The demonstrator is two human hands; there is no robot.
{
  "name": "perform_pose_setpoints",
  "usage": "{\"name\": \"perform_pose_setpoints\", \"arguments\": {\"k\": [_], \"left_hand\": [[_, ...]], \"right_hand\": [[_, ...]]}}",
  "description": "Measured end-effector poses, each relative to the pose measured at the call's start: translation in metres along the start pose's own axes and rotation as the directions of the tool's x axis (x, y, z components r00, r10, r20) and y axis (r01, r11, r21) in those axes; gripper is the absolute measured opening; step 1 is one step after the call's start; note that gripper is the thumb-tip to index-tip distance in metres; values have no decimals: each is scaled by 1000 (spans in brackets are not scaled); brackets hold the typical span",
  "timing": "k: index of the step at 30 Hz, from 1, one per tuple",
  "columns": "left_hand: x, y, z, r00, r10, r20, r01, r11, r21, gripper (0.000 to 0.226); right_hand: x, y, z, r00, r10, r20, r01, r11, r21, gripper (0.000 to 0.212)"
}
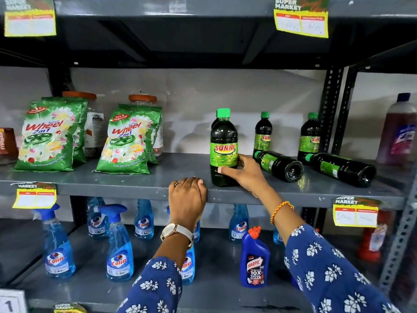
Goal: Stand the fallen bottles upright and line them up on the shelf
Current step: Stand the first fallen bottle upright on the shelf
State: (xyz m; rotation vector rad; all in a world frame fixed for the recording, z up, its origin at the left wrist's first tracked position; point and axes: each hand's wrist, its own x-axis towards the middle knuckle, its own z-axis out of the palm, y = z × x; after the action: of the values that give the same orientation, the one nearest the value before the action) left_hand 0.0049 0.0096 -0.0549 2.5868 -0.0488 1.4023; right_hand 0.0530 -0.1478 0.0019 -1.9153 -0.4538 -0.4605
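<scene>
Centre frame: right hand clasps an upright Sunny bottle, left hand fingers hooked over the shelf edge, a fallen bottle lying just right.

We face the grey metal shelf close up from our head-worn wide-angle camera, looking forward and slightly down.
</scene>
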Motion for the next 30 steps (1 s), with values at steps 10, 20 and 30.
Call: {"name": "perform_pose_setpoints", "arguments": {"k": [10,20,30], "left_hand": [[-1,1,-1,1000,-2,2,2,1000,2,41],[-2,1,6,999,-16,-27,14,998,-60,44],[-9,90,12,906,304,-294,-386,877,-286,36]], "right_hand": [[-10,-1,-1,999,-26,-20,26,1000,-11,44],[-15,-3,-1,999,-43,-8,43,999,16,50],[19,5,-93,948,-111,-297,-111,761,-639,48]]}}
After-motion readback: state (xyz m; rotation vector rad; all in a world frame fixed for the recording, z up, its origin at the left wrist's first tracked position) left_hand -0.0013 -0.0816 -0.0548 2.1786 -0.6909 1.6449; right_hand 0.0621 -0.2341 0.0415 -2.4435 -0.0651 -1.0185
